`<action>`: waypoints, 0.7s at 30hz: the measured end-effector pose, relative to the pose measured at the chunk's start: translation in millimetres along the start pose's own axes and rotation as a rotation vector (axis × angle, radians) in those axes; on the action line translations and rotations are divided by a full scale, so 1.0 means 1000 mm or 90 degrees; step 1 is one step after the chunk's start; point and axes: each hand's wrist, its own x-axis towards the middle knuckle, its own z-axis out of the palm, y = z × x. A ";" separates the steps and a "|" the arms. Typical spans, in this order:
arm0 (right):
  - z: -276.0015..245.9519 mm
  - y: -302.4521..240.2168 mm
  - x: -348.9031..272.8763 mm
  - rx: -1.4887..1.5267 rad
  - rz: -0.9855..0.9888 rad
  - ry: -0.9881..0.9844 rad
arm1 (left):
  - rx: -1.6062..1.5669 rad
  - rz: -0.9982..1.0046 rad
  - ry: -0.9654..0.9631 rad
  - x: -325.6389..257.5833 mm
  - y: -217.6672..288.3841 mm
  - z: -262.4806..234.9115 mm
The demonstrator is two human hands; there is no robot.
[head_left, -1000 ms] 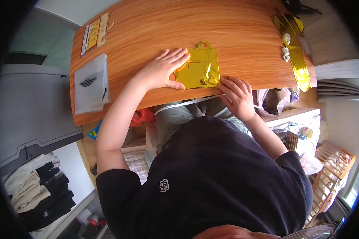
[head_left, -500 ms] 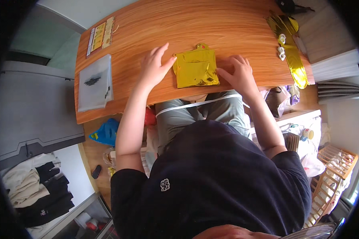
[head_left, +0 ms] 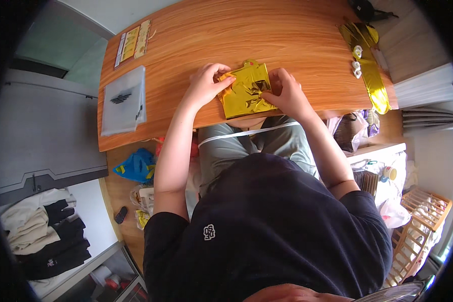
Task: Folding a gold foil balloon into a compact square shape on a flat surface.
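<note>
A flat, folded piece of shiny gold foil (head_left: 245, 95) lies near the front edge of the wooden table, with a small rounded tab bearing a red mark at its far side. My left hand (head_left: 206, 86) grips its left edge, thumb on top and fingers curled at the far left corner. At the right edge, my right hand (head_left: 289, 96) presses its thumb onto the foil while the fingers bend around that side. The foil's surface is creased under the right thumb. What lies beneath it is hidden.
A clear plastic sleeve (head_left: 124, 103) and a printed yellow card (head_left: 132, 44) lie on the table's left side. On the right are a long gold foil strip (head_left: 373, 80) and small white rolls (head_left: 357, 52). A black object (head_left: 366, 10) sits at the far right corner.
Both hands have closed in on the gold foil from either side and taken hold of its edges. The foil has tilted slightly and creased more.
</note>
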 end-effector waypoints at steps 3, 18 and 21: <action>0.004 0.006 -0.001 0.165 0.017 -0.027 | 0.124 0.053 -0.045 0.002 0.007 -0.009; -0.016 -0.001 -0.017 0.168 -0.094 -0.065 | -0.112 0.216 -0.100 -0.031 0.075 -0.033; -0.020 0.002 -0.018 0.080 -0.266 -0.029 | -0.038 0.253 -0.121 -0.048 0.066 -0.027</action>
